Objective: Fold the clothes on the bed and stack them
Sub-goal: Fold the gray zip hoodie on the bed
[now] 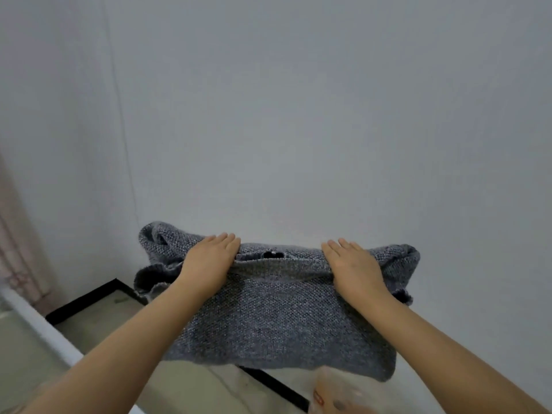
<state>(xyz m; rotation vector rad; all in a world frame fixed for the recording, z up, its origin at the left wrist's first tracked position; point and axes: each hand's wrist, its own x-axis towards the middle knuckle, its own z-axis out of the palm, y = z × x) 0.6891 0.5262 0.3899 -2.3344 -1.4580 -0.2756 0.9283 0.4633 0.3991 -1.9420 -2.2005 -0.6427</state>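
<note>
Grey-blue knitted sweater point(268, 312) hangs at lower centre of the frame, held up by left hand point(209, 261) and right hand point(352, 264); fingers curl over its folded top edge, likely aligning the fold.

You get soft, even, dimmish light, faint shadows, no glare; edges bow and the lower corners blur.

You have open pale wall point(298, 115) ahead; the held-up grey knitted sweater point(277, 318) blocks your view below.
</note>
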